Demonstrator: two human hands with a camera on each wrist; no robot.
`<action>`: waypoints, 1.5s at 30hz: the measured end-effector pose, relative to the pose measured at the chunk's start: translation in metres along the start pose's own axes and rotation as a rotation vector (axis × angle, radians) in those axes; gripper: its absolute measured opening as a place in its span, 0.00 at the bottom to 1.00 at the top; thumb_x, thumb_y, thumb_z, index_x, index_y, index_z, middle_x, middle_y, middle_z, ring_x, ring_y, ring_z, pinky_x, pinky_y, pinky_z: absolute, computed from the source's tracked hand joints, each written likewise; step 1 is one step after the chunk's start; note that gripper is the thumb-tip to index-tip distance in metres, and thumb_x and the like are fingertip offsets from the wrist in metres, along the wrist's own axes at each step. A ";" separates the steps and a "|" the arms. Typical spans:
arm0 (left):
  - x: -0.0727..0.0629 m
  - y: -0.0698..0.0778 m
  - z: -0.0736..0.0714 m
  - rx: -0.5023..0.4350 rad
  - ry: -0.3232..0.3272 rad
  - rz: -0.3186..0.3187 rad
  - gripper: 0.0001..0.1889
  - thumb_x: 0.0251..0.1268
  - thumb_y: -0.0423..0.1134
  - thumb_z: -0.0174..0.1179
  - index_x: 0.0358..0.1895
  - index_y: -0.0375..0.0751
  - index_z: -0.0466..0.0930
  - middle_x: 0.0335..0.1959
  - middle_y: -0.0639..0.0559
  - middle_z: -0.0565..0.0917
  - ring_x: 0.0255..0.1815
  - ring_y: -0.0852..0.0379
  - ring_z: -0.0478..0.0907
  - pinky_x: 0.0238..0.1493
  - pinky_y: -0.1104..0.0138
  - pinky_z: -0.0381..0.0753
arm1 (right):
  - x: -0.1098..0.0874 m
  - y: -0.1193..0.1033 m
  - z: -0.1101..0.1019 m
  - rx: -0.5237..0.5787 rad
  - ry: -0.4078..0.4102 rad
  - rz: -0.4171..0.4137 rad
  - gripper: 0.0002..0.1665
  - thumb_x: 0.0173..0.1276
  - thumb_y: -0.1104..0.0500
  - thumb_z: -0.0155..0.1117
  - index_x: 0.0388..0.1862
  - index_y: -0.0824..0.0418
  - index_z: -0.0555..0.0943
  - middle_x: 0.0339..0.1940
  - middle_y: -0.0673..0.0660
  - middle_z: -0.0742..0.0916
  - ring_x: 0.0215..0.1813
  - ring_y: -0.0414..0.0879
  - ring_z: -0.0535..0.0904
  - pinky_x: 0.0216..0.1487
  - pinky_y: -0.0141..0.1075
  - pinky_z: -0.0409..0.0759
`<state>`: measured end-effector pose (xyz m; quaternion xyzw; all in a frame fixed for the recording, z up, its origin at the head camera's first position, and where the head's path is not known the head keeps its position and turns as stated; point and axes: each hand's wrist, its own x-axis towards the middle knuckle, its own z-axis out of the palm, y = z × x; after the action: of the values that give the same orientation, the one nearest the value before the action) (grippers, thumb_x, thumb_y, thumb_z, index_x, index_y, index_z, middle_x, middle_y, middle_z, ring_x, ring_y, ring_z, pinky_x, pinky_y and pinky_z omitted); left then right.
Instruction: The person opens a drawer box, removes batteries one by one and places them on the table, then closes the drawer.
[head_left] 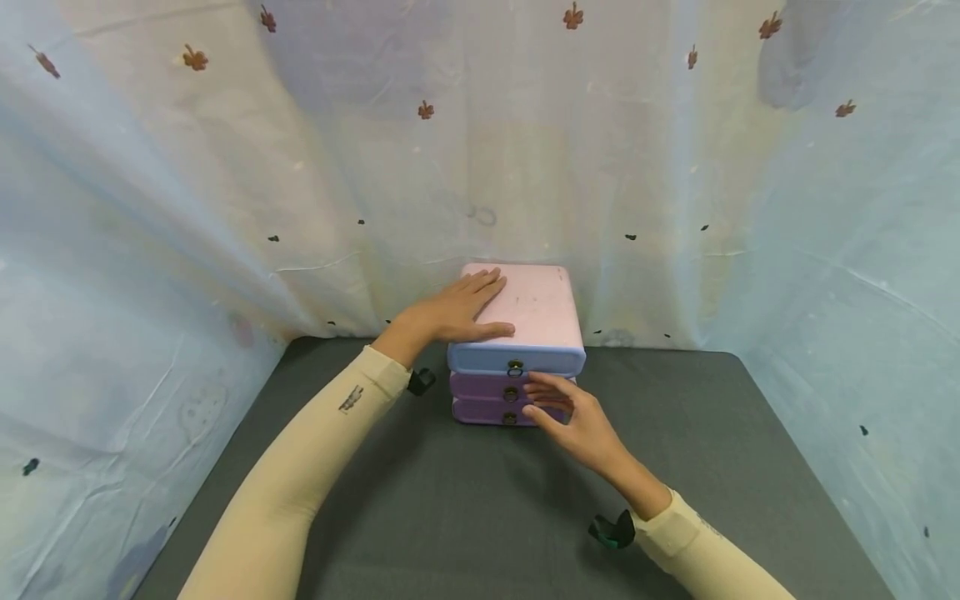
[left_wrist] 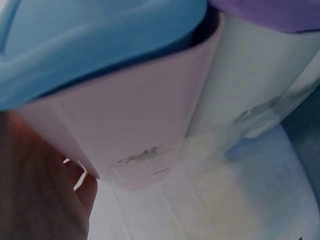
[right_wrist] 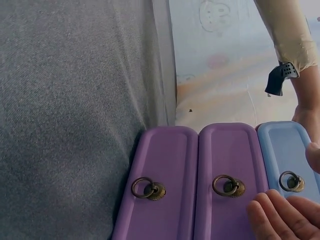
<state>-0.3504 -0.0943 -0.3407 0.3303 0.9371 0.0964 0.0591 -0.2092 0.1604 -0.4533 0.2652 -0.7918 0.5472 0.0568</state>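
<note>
A small drawer unit has a pink top (head_left: 536,304), a blue top drawer (head_left: 480,360) and two purple drawers (right_wrist: 225,150) below it. Each drawer front carries a brass ring pull (right_wrist: 228,186). My left hand (head_left: 457,312) rests flat on the pink top, toward its left side, thumb spread toward the front edge. In front of the drawers is my right hand (head_left: 585,421), its fingers loosely extended and nothing held. Its fingertips (right_wrist: 265,202) are close by the blue drawer's ring (right_wrist: 291,181). The left wrist view shows the blue drawer front at the pink casing's edge.
The unit stands on a dark grey cloth-covered table (head_left: 465,508), near its back edge. A pale patterned curtain (head_left: 517,183) hangs right behind it and along both sides. Black straps (head_left: 613,530) show at the cuffs of both cream sleeves (head_left: 300,467).
</note>
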 end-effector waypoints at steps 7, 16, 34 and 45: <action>0.006 0.002 0.002 -0.020 0.012 0.006 0.56 0.75 0.76 0.49 0.90 0.47 0.35 0.91 0.50 0.36 0.91 0.50 0.31 0.89 0.53 0.36 | 0.001 0.001 0.001 0.023 -0.008 -0.004 0.32 0.77 0.62 0.72 0.76 0.67 0.75 0.63 0.68 0.87 0.63 0.65 0.85 0.65 0.45 0.85; 0.011 -0.001 0.005 0.004 0.012 0.018 0.57 0.76 0.78 0.45 0.90 0.46 0.31 0.91 0.49 0.33 0.90 0.51 0.28 0.89 0.56 0.31 | 0.002 0.000 0.002 0.042 -0.006 -0.006 0.31 0.77 0.62 0.71 0.76 0.65 0.76 0.63 0.67 0.87 0.63 0.63 0.86 0.64 0.35 0.85; 0.011 -0.003 0.008 -0.008 0.021 0.040 0.55 0.78 0.75 0.46 0.90 0.45 0.31 0.91 0.49 0.33 0.90 0.51 0.26 0.88 0.56 0.28 | 0.005 0.002 0.012 0.156 -0.008 -0.016 0.29 0.80 0.66 0.67 0.75 0.69 0.74 0.59 0.74 0.87 0.59 0.62 0.88 0.60 0.35 0.87; 0.010 -0.002 0.009 -0.012 0.030 0.050 0.55 0.79 0.74 0.46 0.90 0.43 0.33 0.91 0.47 0.35 0.91 0.49 0.28 0.89 0.56 0.29 | 0.013 -0.005 0.019 0.348 0.009 0.072 0.22 0.81 0.68 0.63 0.69 0.75 0.74 0.57 0.77 0.86 0.54 0.66 0.89 0.56 0.49 0.90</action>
<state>-0.3576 -0.0882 -0.3502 0.3519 0.9287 0.1084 0.0445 -0.2135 0.1372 -0.4519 0.2399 -0.6940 0.6788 -0.0062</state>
